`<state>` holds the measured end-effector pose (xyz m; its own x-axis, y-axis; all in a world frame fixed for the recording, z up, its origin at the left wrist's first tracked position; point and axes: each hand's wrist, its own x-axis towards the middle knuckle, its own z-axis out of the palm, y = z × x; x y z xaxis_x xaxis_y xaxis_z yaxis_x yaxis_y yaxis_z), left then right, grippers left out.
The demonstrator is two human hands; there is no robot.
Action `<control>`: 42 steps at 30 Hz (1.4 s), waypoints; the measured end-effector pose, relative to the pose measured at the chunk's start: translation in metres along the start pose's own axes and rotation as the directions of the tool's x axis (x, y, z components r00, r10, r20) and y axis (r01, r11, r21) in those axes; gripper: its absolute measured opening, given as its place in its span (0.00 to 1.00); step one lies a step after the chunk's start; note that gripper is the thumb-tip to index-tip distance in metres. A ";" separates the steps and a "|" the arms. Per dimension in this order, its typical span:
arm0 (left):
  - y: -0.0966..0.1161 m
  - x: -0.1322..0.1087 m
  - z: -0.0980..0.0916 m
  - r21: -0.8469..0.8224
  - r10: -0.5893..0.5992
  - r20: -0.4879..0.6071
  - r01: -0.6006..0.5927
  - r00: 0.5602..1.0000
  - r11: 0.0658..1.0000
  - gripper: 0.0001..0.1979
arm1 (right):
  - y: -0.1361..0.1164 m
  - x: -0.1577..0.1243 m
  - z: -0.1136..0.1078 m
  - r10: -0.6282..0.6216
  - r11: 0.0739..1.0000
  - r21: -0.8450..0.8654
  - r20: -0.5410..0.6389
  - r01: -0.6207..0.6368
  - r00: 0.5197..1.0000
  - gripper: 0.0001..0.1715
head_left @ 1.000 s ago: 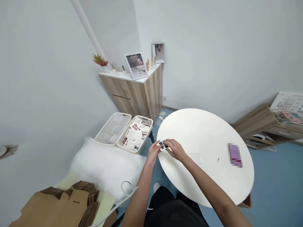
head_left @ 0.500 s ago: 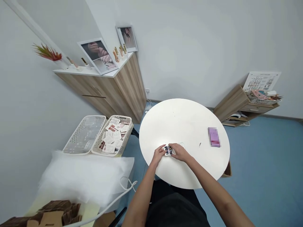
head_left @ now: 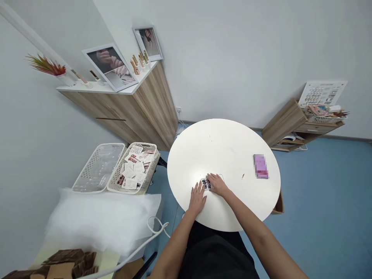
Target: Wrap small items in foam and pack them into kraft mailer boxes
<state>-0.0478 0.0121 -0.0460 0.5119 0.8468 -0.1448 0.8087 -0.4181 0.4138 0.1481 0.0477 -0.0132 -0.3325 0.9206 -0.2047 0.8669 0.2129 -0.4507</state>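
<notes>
Two bare hands of yours meet over the near side of the round, smooth white table (head_left: 225,147), where the small white card of dark, glossy nail tips (head_left: 206,185) lies between them. Your left hand (head_left: 197,199) rests palm down, fingers spread, tips at the card's left edge, likely to keep it from sliding; how hard they press, you cannot tell. Your right hand (head_left: 217,185) bends over the card's right side, perhaps steadying it, though any pinch is hidden. A thin, transparent plastic edge (head_left: 223,177) shows just beyond that hand. The purple, blurred rectangular item (head_left: 260,166) lies well apart to your right, seemingly out of your way, while the white perforated plastic basket (head_left: 152,167) holds printed paper cards (head_left: 135,167) together off to your left.
</notes>
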 end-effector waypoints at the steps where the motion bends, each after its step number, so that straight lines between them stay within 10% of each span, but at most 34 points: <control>1: 0.002 0.000 0.000 0.038 0.012 0.014 -0.013 1.000 0.999 0.29 | 0.002 -0.003 0.001 0.036 0.999 0.016 -0.038 -0.036 0.999 0.38; 6: 0.005 -0.001 -0.001 0.130 0.027 0.035 -0.031 0.999 0.991 0.30 | 0.022 -0.026 0.008 0.502 0.864 0.186 -0.256 -0.468 0.826 0.28; 11: 0.006 0.002 -0.004 0.129 0.017 0.063 -0.025 0.998 0.991 0.30 | 0.039 -0.032 0.017 0.747 0.647 0.387 -0.152 -0.657 0.647 0.22; 17: 0.005 0.001 -0.009 -0.004 0.001 0.102 -0.001 0.995 1.000 0.31 | 0.028 -0.014 0.004 0.679 0.712 0.439 -0.233 -0.548 0.696 0.09; 26: -0.014 -0.003 -0.009 -0.326 -0.044 -0.065 0.020 0.997 0.945 0.37 | -0.043 -0.014 0.014 0.292 0.956 0.093 -0.317 -0.277 0.902 0.14; 42: -0.011 -0.011 -0.027 0.015 0.098 0.177 -0.102 0.979 0.995 0.37 | -0.049 -0.054 0.065 0.106 0.979 -0.141 -0.280 -0.150 0.954 0.34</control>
<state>-0.0704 0.0165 -0.0251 0.6318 0.7301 -0.2602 0.7563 -0.5072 0.4133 0.0989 -0.0336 -0.0367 -0.1215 0.9926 0.0002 0.9507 0.1164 -0.2874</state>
